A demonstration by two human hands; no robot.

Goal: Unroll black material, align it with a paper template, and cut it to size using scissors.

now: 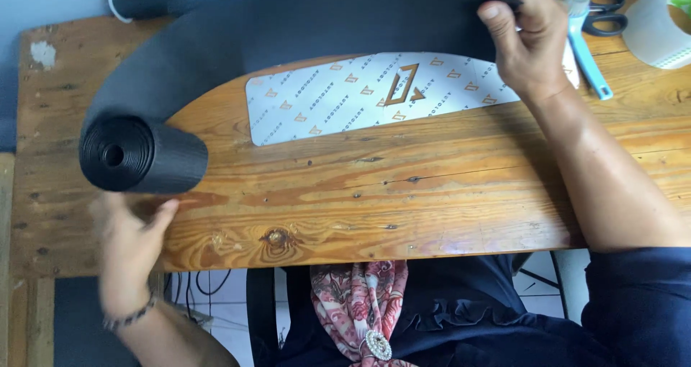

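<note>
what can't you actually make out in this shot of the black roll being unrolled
- Left hand, head view: motion-blurred; contact with the black roll unclear.
- Right hand: fingers under the black sheet hidden by it.
- Patterned panel: upper edge covered by the sheet, right end by the right hand.
- Scissors: blades hidden behind the blue tool.
- Tape roll: cut off by the right edge.

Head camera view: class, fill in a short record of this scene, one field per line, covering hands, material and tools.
Left hand: open, beside the black roll, at the wooden table edge
Right hand: pinching the unrolled black sheet
Under the sheet: grey patterned template, partly covered
Tools: blue-handled tool, black scissors, clear tape roll
</note>
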